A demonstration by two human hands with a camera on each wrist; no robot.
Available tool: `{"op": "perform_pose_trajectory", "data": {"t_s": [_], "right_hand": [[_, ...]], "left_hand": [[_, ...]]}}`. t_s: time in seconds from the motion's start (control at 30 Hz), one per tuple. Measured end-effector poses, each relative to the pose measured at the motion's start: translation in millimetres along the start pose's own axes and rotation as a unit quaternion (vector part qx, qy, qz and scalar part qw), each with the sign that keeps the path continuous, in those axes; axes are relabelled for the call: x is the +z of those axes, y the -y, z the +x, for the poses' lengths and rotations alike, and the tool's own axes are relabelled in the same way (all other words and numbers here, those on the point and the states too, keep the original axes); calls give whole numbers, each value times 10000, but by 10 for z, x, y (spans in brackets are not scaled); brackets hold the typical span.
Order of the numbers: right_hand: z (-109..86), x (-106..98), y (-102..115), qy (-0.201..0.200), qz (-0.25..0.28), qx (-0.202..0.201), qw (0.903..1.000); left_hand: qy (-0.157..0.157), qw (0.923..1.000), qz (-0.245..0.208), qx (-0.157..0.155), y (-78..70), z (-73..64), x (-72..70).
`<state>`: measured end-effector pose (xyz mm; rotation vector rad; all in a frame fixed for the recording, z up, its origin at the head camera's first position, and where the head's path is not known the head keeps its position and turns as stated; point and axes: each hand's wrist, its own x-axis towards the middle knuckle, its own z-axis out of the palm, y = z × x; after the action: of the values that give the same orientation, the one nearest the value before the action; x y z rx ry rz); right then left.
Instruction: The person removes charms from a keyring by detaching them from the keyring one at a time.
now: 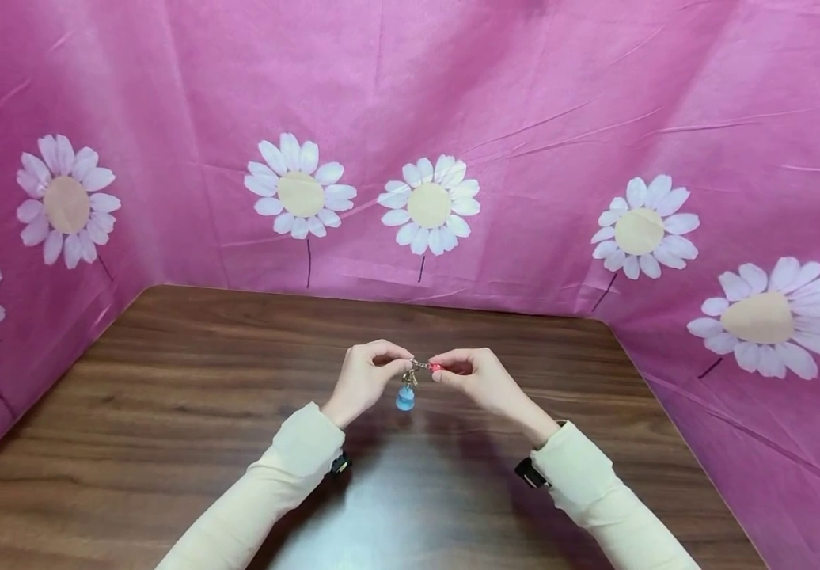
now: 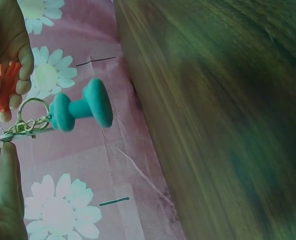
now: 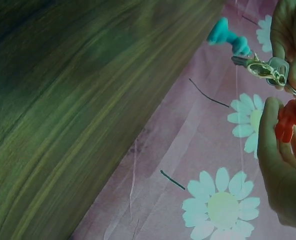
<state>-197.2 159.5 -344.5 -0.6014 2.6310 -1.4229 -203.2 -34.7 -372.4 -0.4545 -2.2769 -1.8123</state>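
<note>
Both hands are raised above the table, holding a bunch of keys between them. My left hand (image 1: 366, 377) pinches the metal ring end, where a key (image 3: 279, 70) and gold-coloured clasps (image 3: 260, 69) show in the right wrist view. From there hangs a blue dumbbell-shaped charm (image 1: 405, 398), seen as teal (image 2: 83, 107) in the left wrist view. My right hand (image 1: 487, 385) grips a small red figure-like charm (image 1: 435, 366) between thumb and fingers. A short chain (image 1: 420, 365) runs from the red charm to the ring.
A brown wood-grain table (image 1: 168, 412) lies under the hands. Pink cloth (image 1: 524, 79) printed with white daisies stands around its back and sides. Dark straps with a small device (image 1: 531, 473) sit at the wrists, below pale sleeves (image 1: 581, 471).
</note>
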Motion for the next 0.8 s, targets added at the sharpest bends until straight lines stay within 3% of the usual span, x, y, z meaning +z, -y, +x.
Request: {"op": "perform_pose_trajectory", "data": {"t_s": [0.17,0.3,0.4,0.53,0.8], "right_hand": [[9,16,-10,-224,253,172,9993],[7,13,15,-525,407,216,9976],[-2,13,19,-595,464,241,9969],[-17,25,27,-595,387,315,9970],[-18,25,44,-896,36,225,9957]], "left_hand": [[-76,9999,-80,-36,-3,-10,11],[-144,9996,-193,131,23,2,25],[-143,9993,-322,83,-99,-33,6],[-142,9988,-444,-137,-289,-106,-35],[-225,9981,-554,-172,-247,-112,-46]]}}
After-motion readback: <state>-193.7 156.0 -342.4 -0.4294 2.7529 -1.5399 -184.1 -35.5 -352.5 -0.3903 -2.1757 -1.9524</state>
